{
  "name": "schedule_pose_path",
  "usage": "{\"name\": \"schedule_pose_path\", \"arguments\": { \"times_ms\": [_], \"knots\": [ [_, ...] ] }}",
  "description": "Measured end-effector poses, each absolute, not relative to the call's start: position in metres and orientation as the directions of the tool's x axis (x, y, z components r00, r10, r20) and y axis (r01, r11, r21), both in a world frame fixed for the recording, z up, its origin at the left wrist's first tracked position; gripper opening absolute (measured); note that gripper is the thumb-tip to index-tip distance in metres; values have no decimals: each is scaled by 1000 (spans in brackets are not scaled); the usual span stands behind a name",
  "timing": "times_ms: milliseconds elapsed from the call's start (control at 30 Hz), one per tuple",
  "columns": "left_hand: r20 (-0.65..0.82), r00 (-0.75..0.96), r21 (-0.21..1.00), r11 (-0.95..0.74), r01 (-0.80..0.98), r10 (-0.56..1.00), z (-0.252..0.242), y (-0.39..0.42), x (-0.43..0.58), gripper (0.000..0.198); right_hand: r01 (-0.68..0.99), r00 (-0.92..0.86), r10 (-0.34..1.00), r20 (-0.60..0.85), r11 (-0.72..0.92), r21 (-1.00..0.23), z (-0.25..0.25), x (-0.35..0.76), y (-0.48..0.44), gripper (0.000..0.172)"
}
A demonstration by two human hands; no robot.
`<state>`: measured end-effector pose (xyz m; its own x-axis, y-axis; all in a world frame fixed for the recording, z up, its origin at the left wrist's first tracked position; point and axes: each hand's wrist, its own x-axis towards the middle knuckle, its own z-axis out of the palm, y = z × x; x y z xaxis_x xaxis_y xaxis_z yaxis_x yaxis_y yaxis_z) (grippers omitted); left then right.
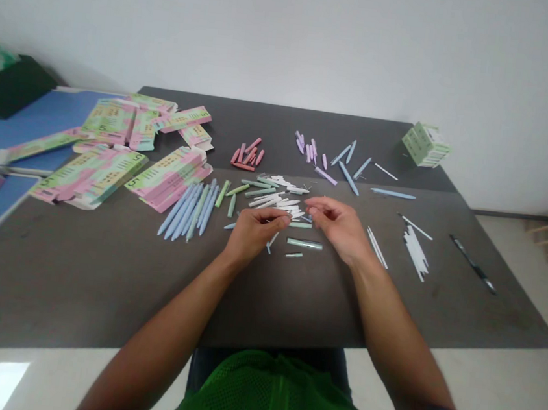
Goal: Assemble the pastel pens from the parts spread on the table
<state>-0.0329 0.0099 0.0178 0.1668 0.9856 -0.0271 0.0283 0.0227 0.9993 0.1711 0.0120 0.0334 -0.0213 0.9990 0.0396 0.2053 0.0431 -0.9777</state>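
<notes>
My left hand is closed, with thumb and forefinger pinched together above a heap of white pen parts. What it holds, if anything, is too small to make out. Just across from it, my right hand has its fingers curled in toward the thumb, and its grip is likewise unclear. Below and between the hands lie a pale green pen barrel and a short green piece. Green pen parts are scattered beyond my left hand. Assembled blue pens lie side by side to its left.
Flattened printed boxes cover the table's left side. Red parts, purple parts and blue parts form groups farther back. White refills and a black pen lie at right, a green box behind them.
</notes>
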Motion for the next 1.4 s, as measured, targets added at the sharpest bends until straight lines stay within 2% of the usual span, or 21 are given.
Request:
{"name": "schedule_pose_path", "arguments": {
  "times_ms": [67, 133, 200, 300, 367, 467, 567, 633, 733, 800, 867, 933, 1033, 1167, 1400],
  "knots": [
    [-34, 135, 999, 35, -8, 990, 18, 11, -33, 31, 420, -1, 992, 129, 118, -900, 28, 182, 17, 15],
    [-35, 126, 998, 42, -52, 991, 20, 12, -32, 30, 602, -93, 979, 182, 201, -772, 22, 186, 20, 12],
    [-39, 129, 994, 51, -91, 991, 21, 12, -32, 28, 703, -231, 952, 200, 305, -642, 15, 185, 21, 11],
    [-48, 148, 990, 67, -125, 988, 22, 11, -31, 28, 756, -392, 899, 198, 437, -487, 4, 176, 21, 13],
    [-50, 167, 988, 74, -137, 985, 22, 11, -30, 28, 770, -441, 879, 182, 474, -427, -3, 172, 21, 15],
    [-45, 175, 988, 70, -141, 983, 21, 10, -30, 27, 784, -447, 879, 167, 475, -400, -9, 171, 22, 19],
    [-39, 166, 987, 64, -148, 985, 21, 10, -30, 26, 773, -442, 883, 160, 466, -431, -7, 173, 23, 20],
    [-39, 161, 985, 65, -161, 986, 20, 9, -29, 27, 733, -420, 890, 179, 449, -511, -1, 175, 22, 22],
    [-27, 164, 982, 57, -182, 986, 18, 10, -29, 28, 605, -287, 934, 212, 349, -715, 13, 175, 18, 21],
    [-13, 171, 984, 44, -175, 985, 16, 10, -28, 29, 412, -161, 969, 190, 241, -879, 22, 173, 15, 18],
    [-6, 178, 989, 32, -147, 984, 13, 10, -28, 30, 122, -69, 987, 143, 151, -981, 30, 169, 13, 20],
    [-8, 187, 992, 31, -119, 982, 10, 11, -29, 31, -133, -33, 994, 102, 96, -986, 36, 163, 11, 27],
    [-16, 210, 995, 36, -93, 978, 8, 11, -29, 33, -297, -34, 996, 79, 66, -953, 40, 155, 8, 30],
    [-26, 248, 999, 36, -38, 968, 7, 10, -29, 34, -339, -23, 996, 91, 78, -937, 40, 149, 7, 30],
    [-6, 257, 1000, 1, 19, 966, 10, 9, -29, 32, -302, -11, 992, 122, 113, -947, 40, 149, 6, 32]
  ]
}}
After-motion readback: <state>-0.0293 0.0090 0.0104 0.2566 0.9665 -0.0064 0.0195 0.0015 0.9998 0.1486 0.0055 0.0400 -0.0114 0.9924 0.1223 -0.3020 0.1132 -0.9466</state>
